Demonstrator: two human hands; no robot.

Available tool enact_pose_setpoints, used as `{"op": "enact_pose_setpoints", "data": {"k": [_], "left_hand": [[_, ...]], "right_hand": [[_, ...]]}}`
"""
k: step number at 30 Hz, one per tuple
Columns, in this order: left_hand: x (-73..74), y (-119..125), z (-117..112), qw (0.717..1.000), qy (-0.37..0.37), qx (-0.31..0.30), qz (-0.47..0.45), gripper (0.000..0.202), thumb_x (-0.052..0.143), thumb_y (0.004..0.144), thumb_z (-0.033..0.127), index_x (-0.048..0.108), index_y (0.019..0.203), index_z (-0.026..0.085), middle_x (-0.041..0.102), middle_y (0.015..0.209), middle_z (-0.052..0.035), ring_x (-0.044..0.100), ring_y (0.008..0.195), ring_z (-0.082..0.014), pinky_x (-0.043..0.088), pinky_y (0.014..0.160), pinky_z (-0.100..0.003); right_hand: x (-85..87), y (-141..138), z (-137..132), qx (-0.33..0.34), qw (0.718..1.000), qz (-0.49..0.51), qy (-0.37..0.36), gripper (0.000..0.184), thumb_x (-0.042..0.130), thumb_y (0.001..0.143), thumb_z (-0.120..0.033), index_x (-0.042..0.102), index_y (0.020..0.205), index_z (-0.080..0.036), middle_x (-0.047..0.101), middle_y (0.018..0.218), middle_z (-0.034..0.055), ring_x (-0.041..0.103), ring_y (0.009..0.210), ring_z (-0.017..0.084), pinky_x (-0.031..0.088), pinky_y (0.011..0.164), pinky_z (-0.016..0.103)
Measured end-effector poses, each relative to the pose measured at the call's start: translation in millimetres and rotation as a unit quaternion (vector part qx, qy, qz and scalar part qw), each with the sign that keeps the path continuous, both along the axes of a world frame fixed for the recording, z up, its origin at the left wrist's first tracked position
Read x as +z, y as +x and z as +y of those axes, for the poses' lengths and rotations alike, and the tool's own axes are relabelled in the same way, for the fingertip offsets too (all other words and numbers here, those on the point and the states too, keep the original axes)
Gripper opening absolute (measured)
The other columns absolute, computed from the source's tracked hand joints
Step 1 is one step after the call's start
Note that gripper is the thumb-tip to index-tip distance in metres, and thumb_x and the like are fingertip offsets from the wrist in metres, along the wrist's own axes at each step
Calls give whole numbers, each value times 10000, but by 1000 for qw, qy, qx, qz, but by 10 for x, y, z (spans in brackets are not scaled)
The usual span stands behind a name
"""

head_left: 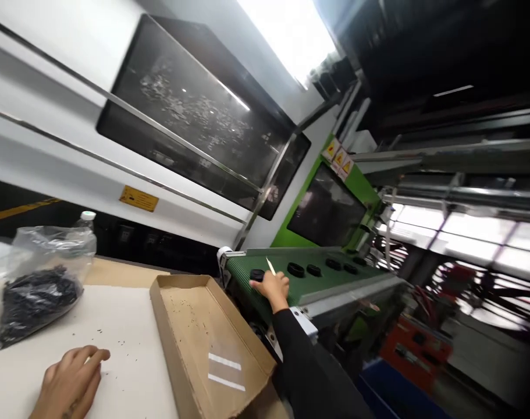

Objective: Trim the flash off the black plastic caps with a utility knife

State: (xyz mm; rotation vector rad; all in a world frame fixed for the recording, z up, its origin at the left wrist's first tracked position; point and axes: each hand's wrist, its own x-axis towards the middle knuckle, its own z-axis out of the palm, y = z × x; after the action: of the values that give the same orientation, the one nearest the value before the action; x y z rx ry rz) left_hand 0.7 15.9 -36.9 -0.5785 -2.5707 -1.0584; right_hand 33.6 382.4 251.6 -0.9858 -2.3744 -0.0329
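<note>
At the far left a clear plastic bag sits on the white table, part-filled with small black pieces, with a bottle behind it. The left hand lies flat on the table, fingers loosely together, holding nothing. Beside it the cardboard tray holds only dark crumbs and 2 strips of tape, so by this view no part has reached it yet.

Further right, the right hand stretches over the green conveyor belt, fingertips on the nearest black cap and a thin pale blade-like tool pinched upright; whether the cap is gripped I cannot tell. About 5 more caps trail along the belt, round, flat, matte black, waiting. The work looks barely begun.
</note>
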Motion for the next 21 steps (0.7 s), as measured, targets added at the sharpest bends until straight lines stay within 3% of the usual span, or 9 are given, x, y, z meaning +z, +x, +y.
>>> {"op": "enact_pose_setpoints", "data": {"k": [4, 7, 9, 11, 13, 15, 16, 18, 21], "left_hand": [[131, 49, -12, 999, 42, -9, 9, 278, 394, 846, 212, 644, 966, 237, 652, 1019, -75, 540, 1049, -279, 408, 883, -435], [219, 70, 4, 992, 120, -24, -12, 260, 405, 879, 253, 647, 972, 243, 645, 995, -72, 536, 1045, -285, 407, 899, -450], [320, 104, 9, 966, 230, -68, -96, 263, 456, 893, 384, 641, 1005, 235, 636, 1045, -84, 545, 1058, -293, 420, 920, -451], [477, 173, -19, 873, 404, -135, -238, 418, 455, 889, 542, 588, 1141, 236, 601, 1173, -102, 562, 1082, -300, 447, 929, -451], [661, 273, -97, 710, 568, -211, -360, 575, 365, 894, 644, 436, 1332, 279, 530, 1313, -107, 566, 1122, -309, 460, 938, -478], [815, 381, -223, 590, 640, -274, -409, 635, 307, 903, 667, 285, 1432, 316, 491, 1368, -111, 547, 1170, -316, 437, 971, -504], [863, 424, -298, 570, 646, -291, -417, 640, 330, 908, 650, 253, 1449, 316, 488, 1374, -115, 533, 1192, -317, 419, 994, -502], [887, 466, -449, 601, 615, -294, -418, 639, 494, 899, 536, 274, 1450, 297, 481, 1383, -113, 490, 1242, -309, 375, 1051, -469], [764, 415, -636, 725, 495, -255, -405, 683, 702, 796, 348, 384, 1399, 298, 459, 1406, -81, 429, 1295, -301, 322, 1104, -414]], "right_hand": [[-134, -36, -72, 28, 999, -13, 25, 322, 698, 859, -305, 623, 1091, -94, 534, 1114, 161, 491, 1080, 346, 431, 887, 493], [-302, -35, -442, 138, 990, 11, 38, 463, 680, 872, -363, 594, 1211, -58, 489, 1149, 217, 420, 1137, 397, 364, 955, 491], [-527, 15, -836, 235, 972, 20, 15, 503, 699, 856, -425, 599, 1225, -98, 511, 1125, 164, 456, 1102, 331, 361, 986, 407], [-847, 113, -1294, 330, 943, 19, -35, 492, 738, 817, -462, 621, 1195, -170, 545, 1066, 85, 517, 1014, 243, 412, 938, 295], [-1210, 232, -1728, 421, 899, 11, -122, 485, 781, 778, -447, 620, 1187, -242, 549, 1095, 40, 537, 990, 204, 448, 879, 246], [-1539, 323, -2060, 516, 807, 6, -286, 509, 822, 728, -445, 627, 1165, -270, 534, 1119, 36, 521, 1003, 226, 445, 870, 287], [-1669, 345, -2173, 547, 762, -4, -348, 503, 811, 735, -468, 624, 1162, -281, 528, 1104, 35, 518, 978, 232, 441, 858, 310], [-1850, 336, -2288, 583, 695, -23, -419, 462, 734, 800, -522, 595, 1178, -297, 505, 1060, 31, 505, 911, 221, 429, 824, 329], [-1985, 243, -2230, 606, 659, -28, -445, 349, 570, 924, -521, 517, 1161, -272, 461, 1014, 20, 478, 814, 177, 417, 765, 303]]}}
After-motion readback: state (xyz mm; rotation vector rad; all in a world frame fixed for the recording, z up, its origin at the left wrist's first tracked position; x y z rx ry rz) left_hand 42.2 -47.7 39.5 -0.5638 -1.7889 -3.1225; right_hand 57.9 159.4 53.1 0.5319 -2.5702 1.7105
